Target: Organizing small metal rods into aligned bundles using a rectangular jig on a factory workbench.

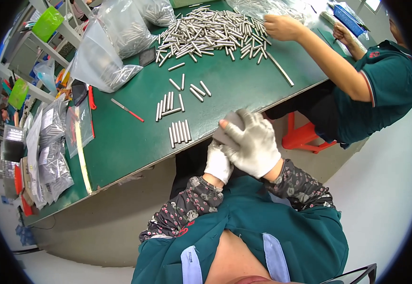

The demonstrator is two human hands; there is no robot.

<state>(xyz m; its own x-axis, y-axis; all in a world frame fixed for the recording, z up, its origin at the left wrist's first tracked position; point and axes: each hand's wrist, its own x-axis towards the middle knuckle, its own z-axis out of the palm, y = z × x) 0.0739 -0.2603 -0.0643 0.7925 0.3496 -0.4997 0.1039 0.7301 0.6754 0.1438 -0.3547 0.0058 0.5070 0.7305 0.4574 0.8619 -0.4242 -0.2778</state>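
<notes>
My gloved right hand (255,144) covers my left hand (218,162) at the green counter (120,142) edge, beside metal pins (179,132); I cannot tell either grip.

head view: worn on the person's head, looking steeply down | faces: forward over the green table (120,137), whose edge runs slanted from lower left to upper right | near: own torso and gloved hands fill the lower centre, close | far: co-worker's side at upper right | fisheye, edges bend at rim | one view only, nothing shared
</notes>
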